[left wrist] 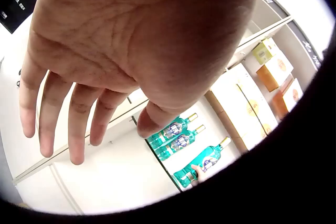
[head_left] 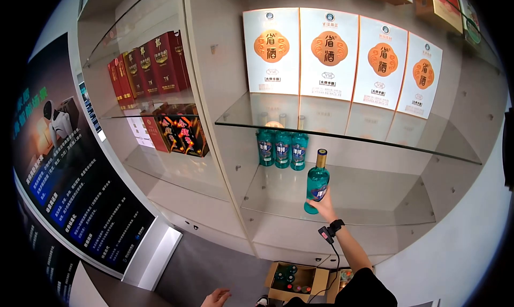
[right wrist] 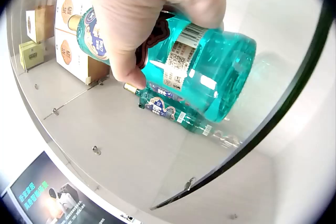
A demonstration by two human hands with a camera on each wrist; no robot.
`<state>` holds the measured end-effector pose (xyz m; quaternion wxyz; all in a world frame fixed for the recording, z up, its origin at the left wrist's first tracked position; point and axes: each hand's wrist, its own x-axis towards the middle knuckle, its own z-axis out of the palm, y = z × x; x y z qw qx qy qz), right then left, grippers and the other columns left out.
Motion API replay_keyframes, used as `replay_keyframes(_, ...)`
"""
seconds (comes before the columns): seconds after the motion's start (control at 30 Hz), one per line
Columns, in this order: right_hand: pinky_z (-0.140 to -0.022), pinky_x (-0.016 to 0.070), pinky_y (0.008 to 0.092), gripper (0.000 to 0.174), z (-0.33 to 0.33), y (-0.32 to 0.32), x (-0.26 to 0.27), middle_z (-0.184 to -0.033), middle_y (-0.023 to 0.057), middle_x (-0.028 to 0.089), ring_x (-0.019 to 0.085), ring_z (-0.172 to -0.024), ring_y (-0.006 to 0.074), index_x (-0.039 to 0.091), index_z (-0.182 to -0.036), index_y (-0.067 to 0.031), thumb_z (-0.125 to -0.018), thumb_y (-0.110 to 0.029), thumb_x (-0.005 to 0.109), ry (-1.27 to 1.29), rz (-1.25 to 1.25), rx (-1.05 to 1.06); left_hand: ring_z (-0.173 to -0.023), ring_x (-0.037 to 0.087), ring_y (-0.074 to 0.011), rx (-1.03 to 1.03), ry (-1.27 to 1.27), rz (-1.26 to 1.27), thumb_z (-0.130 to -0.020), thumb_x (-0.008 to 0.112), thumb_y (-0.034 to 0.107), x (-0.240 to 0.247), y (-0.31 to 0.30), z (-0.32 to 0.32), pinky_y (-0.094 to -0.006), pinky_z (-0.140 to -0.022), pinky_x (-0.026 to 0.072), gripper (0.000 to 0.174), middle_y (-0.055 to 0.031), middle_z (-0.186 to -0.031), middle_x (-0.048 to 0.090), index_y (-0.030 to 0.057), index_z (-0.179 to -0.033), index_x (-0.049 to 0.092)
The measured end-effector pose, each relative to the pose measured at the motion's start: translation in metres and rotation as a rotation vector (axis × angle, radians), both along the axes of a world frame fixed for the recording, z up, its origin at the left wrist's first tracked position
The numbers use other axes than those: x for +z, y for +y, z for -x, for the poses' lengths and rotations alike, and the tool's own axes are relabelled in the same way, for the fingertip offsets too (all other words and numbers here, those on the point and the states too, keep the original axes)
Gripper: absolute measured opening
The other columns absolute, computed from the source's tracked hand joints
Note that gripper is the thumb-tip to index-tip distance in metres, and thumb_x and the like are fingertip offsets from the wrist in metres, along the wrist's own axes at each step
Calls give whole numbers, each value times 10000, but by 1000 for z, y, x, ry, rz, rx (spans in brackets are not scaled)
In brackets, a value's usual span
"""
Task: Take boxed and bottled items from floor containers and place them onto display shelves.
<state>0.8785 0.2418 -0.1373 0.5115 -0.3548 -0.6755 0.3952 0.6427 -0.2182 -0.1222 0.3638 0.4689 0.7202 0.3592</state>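
Observation:
My right hand (head_left: 324, 204) grips a teal glass bottle (head_left: 318, 181) with a gold cap around its lower body, over the front of the lower glass shelf (head_left: 369, 197). In the right wrist view the bottle's barcode label and base (right wrist: 226, 71) show below my fingers, which curl round it. Three matching bottles (head_left: 282, 149) stand upright in a row at that shelf's left side, behind the held one. Low at the bottom of the head view is my left hand (head_left: 217, 297), away from the shelves. Its fingers (left wrist: 77, 113) hang loosely spread with nothing in them in the left wrist view.
An upper glass shelf (head_left: 342, 127) with a bare front edge carries several white boxes (head_left: 326, 82) above the bottles. Red boxes (head_left: 163, 66) fill the left-hand cabinet. On the floor an open cardboard box (head_left: 272, 292) holds more bottles. A cable (head_left: 336, 253) hangs from my right wrist.

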Motion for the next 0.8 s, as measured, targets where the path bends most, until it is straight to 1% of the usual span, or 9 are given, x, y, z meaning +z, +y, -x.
replay_keyframes(0.03,-829,450,364,700,-1,0,-1,-1046,162,526,549,-973,246,316,-1095,-22,-594,-174,781,-2,7,-2,-957,519,-395,-2,-2,7,-858,508,259,-2,1,2,-415,-804,414,298,-195,-1021,582,49,-1068,522)
replay_keyframes(0.1,-835,447,364,700,1,-5,8,-1061,160,519,545,-978,246,314,-1096,-20,-597,-173,779,35,4,0,-988,576,-187,21,-106,253,-904,483,261,-5,9,9,-273,-841,429,347,-102,-994,630,-6,-1123,515)
replay_keyframes(0.23,-846,441,362,712,0,-1,5,-1079,158,511,541,-986,248,309,-1106,-20,-597,-177,781,28,-14,-8,-977,585,-198,-8,-64,218,-901,488,260,-3,11,3,-276,-831,435,338,-107,-985,634,0,-1114,524)
replay_keyframes(0.43,-867,433,362,729,-4,1,-3,-1086,155,511,535,-1007,249,296,-1124,-24,-604,-185,781,-10,1,13,-967,592,-212,-2,-100,303,-895,499,259,-5,13,2,-279,-826,437,340,-110,-992,634,-1,-1113,521)
replay_keyframes(0.53,-871,432,364,727,-4,0,-4,-1082,155,518,534,-1013,250,295,-1121,-24,-606,-191,781,3,-33,6,-980,587,-214,-17,-105,246,-895,500,259,-10,8,4,-279,-829,436,339,-109,-998,633,0,-1113,518)
replay_keyframes(0.63,-870,433,363,729,-4,2,-8,-1079,156,523,535,-1013,250,296,-1119,-25,-606,-200,782,26,-61,13,-995,582,-214,-15,-104,269,-897,491,268,-10,7,5,-285,-837,434,346,-108,-1009,630,8,-1122,512)
replay_keyframes(0.8,-865,434,363,718,-4,0,-5,-1073,157,522,538,-998,246,315,-1103,-15,-601,-221,785,-1,-31,-18,-1006,577,-224,-24,-84,339,-897,478,290,-11,6,8,-297,-848,432,359,-107,-1029,625,24,-1136,504)
